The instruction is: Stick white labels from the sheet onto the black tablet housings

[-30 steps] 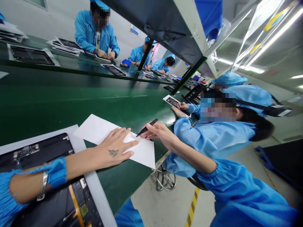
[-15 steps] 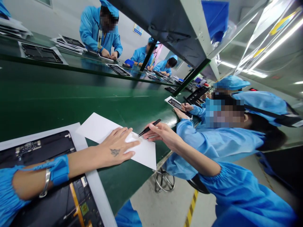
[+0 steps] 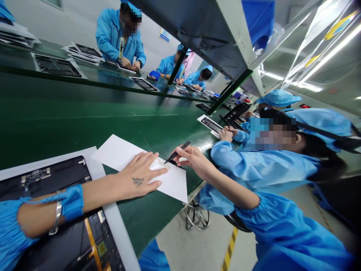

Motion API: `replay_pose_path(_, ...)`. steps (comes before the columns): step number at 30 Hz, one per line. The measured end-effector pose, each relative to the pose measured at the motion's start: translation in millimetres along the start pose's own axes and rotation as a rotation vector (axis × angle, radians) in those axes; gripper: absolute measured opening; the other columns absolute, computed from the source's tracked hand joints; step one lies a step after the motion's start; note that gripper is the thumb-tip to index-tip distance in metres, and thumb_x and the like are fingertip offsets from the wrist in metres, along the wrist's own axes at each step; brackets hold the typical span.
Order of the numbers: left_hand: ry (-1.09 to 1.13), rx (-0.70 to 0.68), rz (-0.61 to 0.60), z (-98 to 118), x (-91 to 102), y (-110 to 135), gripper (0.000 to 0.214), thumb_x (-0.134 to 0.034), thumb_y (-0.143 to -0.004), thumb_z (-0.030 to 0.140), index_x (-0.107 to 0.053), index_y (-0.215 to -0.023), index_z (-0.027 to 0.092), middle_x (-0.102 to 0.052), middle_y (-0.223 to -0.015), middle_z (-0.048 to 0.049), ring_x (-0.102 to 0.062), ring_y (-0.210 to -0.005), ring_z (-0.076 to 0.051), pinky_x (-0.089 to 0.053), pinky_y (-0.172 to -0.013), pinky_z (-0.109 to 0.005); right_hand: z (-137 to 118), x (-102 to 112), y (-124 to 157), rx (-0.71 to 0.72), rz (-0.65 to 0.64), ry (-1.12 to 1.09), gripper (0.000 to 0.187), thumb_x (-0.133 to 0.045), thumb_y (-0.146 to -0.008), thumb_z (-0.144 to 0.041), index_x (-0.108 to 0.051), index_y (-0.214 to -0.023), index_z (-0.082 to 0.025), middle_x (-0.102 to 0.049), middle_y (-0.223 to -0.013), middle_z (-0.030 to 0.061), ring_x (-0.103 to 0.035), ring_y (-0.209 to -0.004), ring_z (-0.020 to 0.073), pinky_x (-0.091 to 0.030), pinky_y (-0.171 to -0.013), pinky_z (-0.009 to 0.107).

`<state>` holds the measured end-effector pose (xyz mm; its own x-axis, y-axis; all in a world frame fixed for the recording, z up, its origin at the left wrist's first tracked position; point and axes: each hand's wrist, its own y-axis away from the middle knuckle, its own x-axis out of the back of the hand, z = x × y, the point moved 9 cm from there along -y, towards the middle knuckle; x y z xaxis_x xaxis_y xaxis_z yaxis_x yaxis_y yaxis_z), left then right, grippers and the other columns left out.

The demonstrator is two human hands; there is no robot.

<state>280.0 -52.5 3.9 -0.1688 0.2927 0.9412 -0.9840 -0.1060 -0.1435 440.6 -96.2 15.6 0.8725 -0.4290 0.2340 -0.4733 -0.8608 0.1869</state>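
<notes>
My left hand (image 3: 143, 174) lies flat with spread fingers on a white sheet (image 3: 113, 152), pressing it to the green bench. A pair of black tweezers (image 3: 180, 149) is pinched in my right hand (image 3: 189, 158), just right of the left fingertips. The pointed tip reaches down to the sheet near a small pale, translucent patch (image 3: 160, 162); whether it touches cannot be made out. Beneath my left forearm sits an opened black device housing (image 3: 64, 171) with circuit parts and an orange flat cable (image 3: 91, 241), resting on white backing.
A co-worker in blue (image 3: 265, 162) sits close on my right, hands over another housing (image 3: 210, 123). Across the green bench (image 3: 93, 109), other people work beside more housings (image 3: 58, 67) and stacked sheets (image 3: 17, 34). A slanted post (image 3: 229, 92) holds up an overhead shelf.
My right hand and the tweezers have shifted very slightly, the tip staying by the pale patch. My left hand stays put. The neighbouring co-worker's hands have drawn together.
</notes>
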Motion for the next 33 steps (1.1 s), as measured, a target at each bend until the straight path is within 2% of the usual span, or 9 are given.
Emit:
replay_pose_path(8, 0.007, -0.012, -0.047, -3.9, -6.0, 0.9, 0.045, -0.048, -0.099, 0.041, -0.049, -0.144, 0.036, -0.027, -0.16, -0.0132, -0.028, -0.144, -0.043, -0.024, -0.113, -0.061, 7.7, -5.9, 1.1, -0.036, 0.055, -0.251, 0.042, -0.086, -0.064, -0.052, -0.072, -0.071, -0.013, -0.066, -0.065, 0.0036, -0.06, -0.059, 0.0115, -0.054, -0.059, 0.022)
replay_pose_path(15, -0.142, 0.005, 0.028, 3.8, 1.4, 9.7, 0.055, -0.046, -0.1, 0.054, -0.05, -0.143, 0.021, -0.039, -0.153, -0.0205, -0.035, -0.141, -0.041, -0.029, -0.112, -0.059, -14.4, 19.4, -0.3, 0.16, 0.159, -0.443, 0.037, -0.087, -0.066, -0.049, -0.073, -0.076, -0.016, -0.068, -0.068, 0.0025, -0.063, -0.063, 0.0121, -0.057, -0.062, 0.021)
replay_pose_path(19, -0.071, -0.062, -0.117, 43.0, -18.4, 32.5, 0.089, -0.047, -0.09, 0.073, -0.029, -0.155, 0.015, -0.026, -0.157, -0.0271, -0.024, -0.145, -0.048, -0.024, -0.112, -0.067, -4.1, 36.2, -0.4, 0.166, 0.201, -0.511, 0.036, -0.09, -0.062, -0.046, -0.074, -0.075, -0.017, -0.068, -0.069, 0.0034, -0.064, -0.064, 0.0129, -0.058, -0.06, 0.02)
replay_pose_path(21, -0.036, -0.189, -0.133, 73.3, -24.2, 41.9, 0.085, -0.056, -0.092, 0.059, -0.021, -0.157, 0.017, -0.02, -0.16, -0.0252, -0.019, -0.146, -0.047, -0.022, -0.115, -0.067, -6.9, 40.1, 0.9, 0.187, 0.208, -0.545, 0.036, -0.091, -0.059, -0.046, -0.073, -0.073, -0.018, -0.068, -0.069, 0.0035, -0.064, -0.063, 0.0131, -0.059, -0.058, 0.02)
replay_pose_path(24, 0.024, -0.293, -0.174, 102.5, -17.6, 42.2, 0.068, -0.056, -0.091, 0.023, -0.031, -0.154, 0.014, -0.038, -0.154, -0.0208, -0.037, -0.142, -0.039, -0.035, -0.115, -0.055, -26.6, 40.9, 3.8, 0.28, 0.199, -0.566, 0.036, -0.092, -0.055, -0.046, -0.073, -0.072, -0.02, -0.068, -0.069, 0.0031, -0.063, -0.063, 0.0125, -0.058, -0.056, 0.02)
replay_pose_path(26, 0.183, -0.315, -0.131, 108.4, 12.5, 37.0, 0.063, -0.048, -0.088, 0.01, -0.039, -0.15, 0.012, -0.051, -0.146, -0.0149, -0.05, -0.135, -0.028, -0.044, -0.112, -0.039, -40.7, 40.8, 2.1, 0.341, 0.195, -0.554, 0.036, -0.092, -0.055, -0.049, -0.074, -0.071, -0.022, -0.068, -0.069, 0.003, -0.064, -0.064, 0.0124, -0.058, -0.055, 0.02)
replay_pose_path(29, 0.433, -0.195, 0.303, 83.1, 109.2, 50.8, 0.048, -0.042, -0.09, 0.008, -0.057, -0.135, 0.01, -0.061, -0.137, -0.0087, -0.057, -0.128, -0.02, -0.044, -0.11, -0.028, -49.2, 37.6, -14.0, 0.351, 0.182, -0.504, 0.031, -0.089, -0.055, -0.052, -0.073, -0.065, -0.026, -0.07, -0.067, 0.0058, -0.066, -0.063, 0.0152, -0.055, -0.052, 0.027)
replay_pose_path(31, 0.442, -0.007, 0.531, 57.2, 166.0, 92.4, 0.038, -0.042, -0.097, 0.018, -0.06, -0.131, 0.014, -0.06, -0.139, -0.0057, -0.055, -0.129, -0.021, -0.042, -0.112, -0.034, -49.9, 26.2, -32.2, 0.33, 0.126, -0.462, 0.025, -0.085, -0.061, -0.051, -0.072, -0.061, -0.03, -0.074, -0.073, 0.0107, -0.069, -0.066, 0.0186, -0.05, -0.051, 0.036)
replay_pose_path(33, 0.432, 0.258, 0.813, 34.3, 212.3, 167.3, 0.033, -0.05, -0.097, 0.024, -0.062, -0.126, 0.013, -0.066, -0.129, -0.0042, -0.06, -0.123, -0.026, -0.048, -0.105, -0.041, -50.9, 8.2, -48.7, 0.324, 0.061, -0.481, 0.021, -0.081, -0.069, -0.047, -0.072, -0.06, -0.03, -0.076, -0.084, 0.0125, -0.069, -0.071, 0.0169, -0.048, -0.056, 0.041)
